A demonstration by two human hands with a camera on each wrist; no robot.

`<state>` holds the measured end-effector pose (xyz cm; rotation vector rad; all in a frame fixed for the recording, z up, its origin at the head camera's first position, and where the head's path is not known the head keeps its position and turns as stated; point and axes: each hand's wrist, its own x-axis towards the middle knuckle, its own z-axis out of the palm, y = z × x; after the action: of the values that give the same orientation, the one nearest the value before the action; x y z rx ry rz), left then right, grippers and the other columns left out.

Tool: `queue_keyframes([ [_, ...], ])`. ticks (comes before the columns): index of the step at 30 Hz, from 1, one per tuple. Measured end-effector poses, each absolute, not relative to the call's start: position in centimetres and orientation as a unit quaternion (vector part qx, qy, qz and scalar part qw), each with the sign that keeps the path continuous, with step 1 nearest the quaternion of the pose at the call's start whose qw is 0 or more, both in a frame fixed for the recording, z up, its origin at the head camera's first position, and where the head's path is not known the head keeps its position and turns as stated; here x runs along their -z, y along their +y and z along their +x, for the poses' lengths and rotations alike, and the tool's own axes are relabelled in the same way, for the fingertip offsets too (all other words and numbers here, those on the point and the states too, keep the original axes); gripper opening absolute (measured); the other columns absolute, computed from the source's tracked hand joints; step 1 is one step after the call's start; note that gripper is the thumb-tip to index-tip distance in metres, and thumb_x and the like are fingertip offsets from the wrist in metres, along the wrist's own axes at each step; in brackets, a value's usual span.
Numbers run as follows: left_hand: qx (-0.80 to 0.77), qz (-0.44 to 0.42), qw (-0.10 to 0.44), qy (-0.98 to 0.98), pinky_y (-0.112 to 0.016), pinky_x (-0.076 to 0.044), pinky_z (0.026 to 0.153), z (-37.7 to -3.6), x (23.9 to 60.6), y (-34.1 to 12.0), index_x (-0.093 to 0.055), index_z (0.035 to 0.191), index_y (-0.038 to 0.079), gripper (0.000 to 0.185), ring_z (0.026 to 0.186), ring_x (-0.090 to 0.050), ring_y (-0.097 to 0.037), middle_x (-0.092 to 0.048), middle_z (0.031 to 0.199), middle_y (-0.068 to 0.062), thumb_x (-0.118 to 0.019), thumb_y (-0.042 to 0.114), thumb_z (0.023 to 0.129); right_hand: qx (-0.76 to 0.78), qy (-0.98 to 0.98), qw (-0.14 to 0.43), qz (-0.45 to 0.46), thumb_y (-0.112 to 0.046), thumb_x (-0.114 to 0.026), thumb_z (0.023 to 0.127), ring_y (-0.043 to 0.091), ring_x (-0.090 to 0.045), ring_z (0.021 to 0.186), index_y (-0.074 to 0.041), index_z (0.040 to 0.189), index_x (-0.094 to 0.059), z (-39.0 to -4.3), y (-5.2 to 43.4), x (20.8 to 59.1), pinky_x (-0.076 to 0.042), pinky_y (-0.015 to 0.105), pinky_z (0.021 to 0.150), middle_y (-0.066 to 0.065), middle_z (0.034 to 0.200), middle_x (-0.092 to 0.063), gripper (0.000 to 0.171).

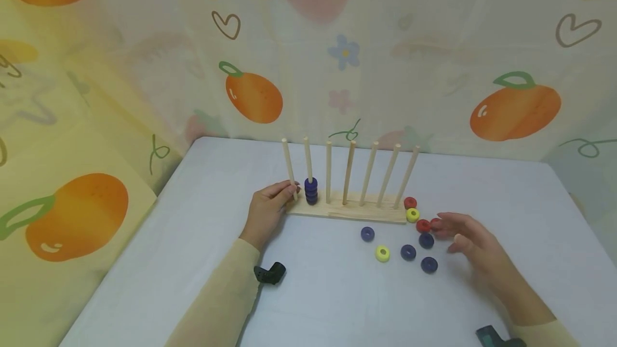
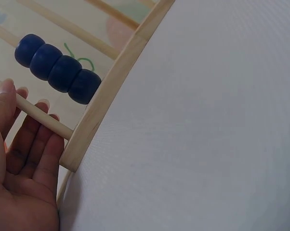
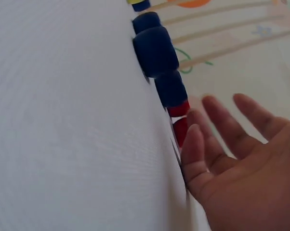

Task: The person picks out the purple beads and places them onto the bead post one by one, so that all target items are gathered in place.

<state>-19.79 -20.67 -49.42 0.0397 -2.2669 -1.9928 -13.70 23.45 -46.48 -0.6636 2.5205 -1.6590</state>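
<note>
A wooden peg rack with several upright pegs stands on the table. Around the leftmost peg, near its base, curl the thumb and fingers of my left hand. Several dark blue beads are stacked on the second peg from the left. My right hand hovers low at the right, fingers loosely bent and spread. Its fingertips reach a red bead, partly hidden by them; contact is unclear. Beside that bead lie another red bead and a dark blue bead.
By the rack's right end are a red bead and a yellow bead. In front lie a purple-blue bead, a second yellow bead and two dark blue beads. A patterned curtain hangs behind the white table.
</note>
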Motion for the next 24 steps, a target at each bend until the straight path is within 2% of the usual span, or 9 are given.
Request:
queue_keyframes([
  [7, 0.651, 0.014, 0.064, -0.757, -0.031, -0.05, 0.087, -19.9, 49.2, -20.6, -0.073, 0.107, 0.022, 0.034, 0.102, -0.062, -0.015, -0.071, 0.104, 0.003, -0.067, 0.048, 0.086, 0.549, 0.812, 0.054, -0.188, -0.003, -0.052, 0.097, 0.025, -0.056, 0.109, -0.006, 0.135, -0.047, -13.4, 23.7, 47.5, -0.049, 0.023, 0.084, 0.013, 0.121, -0.059, 0.038],
  [11, 0.649, 0.017, 0.063, -0.758, -0.03, -0.05, 0.087, -19.8, 49.2, -20.7, -0.073, 0.108, 0.021, 0.034, 0.104, -0.062, -0.014, -0.07, 0.104, 0.003, -0.067, 0.047, 0.086, 0.541, 0.817, 0.057, -0.191, -0.006, -0.059, 0.095, 0.023, -0.054, 0.109, -0.006, 0.133, -0.049, -13.3, 23.5, 47.7, -0.047, 0.02, 0.084, 0.01, 0.121, -0.059, 0.04],
  [18, 0.656, 0.003, 0.07, -0.752, -0.029, -0.049, 0.089, -19.7, 49.4, -20.8, -0.072, 0.111, 0.016, 0.035, 0.104, -0.062, -0.016, -0.07, 0.105, 0.0, -0.068, 0.043, 0.087, 0.454, 0.873, 0.056, -0.168, -0.026, -0.067, 0.092, 0.013, -0.052, 0.103, -0.024, 0.13, -0.055, -13.2, 23.2, 48.0, -0.049, 0.023, 0.077, -0.009, 0.126, -0.056, 0.04],
  [24, 0.662, -0.001, 0.068, -0.746, -0.029, -0.049, 0.089, -19.7, 49.4, -20.7, -0.072, 0.111, 0.015, 0.034, 0.105, -0.062, -0.017, -0.07, 0.105, -0.001, -0.068, 0.04, 0.088, 0.412, 0.895, 0.051, -0.163, -0.026, -0.065, 0.093, 0.009, -0.053, 0.102, -0.031, 0.127, -0.056, -13.3, 23.5, 48.6, -0.051, 0.025, 0.077, -0.014, 0.127, -0.055, 0.035],
])
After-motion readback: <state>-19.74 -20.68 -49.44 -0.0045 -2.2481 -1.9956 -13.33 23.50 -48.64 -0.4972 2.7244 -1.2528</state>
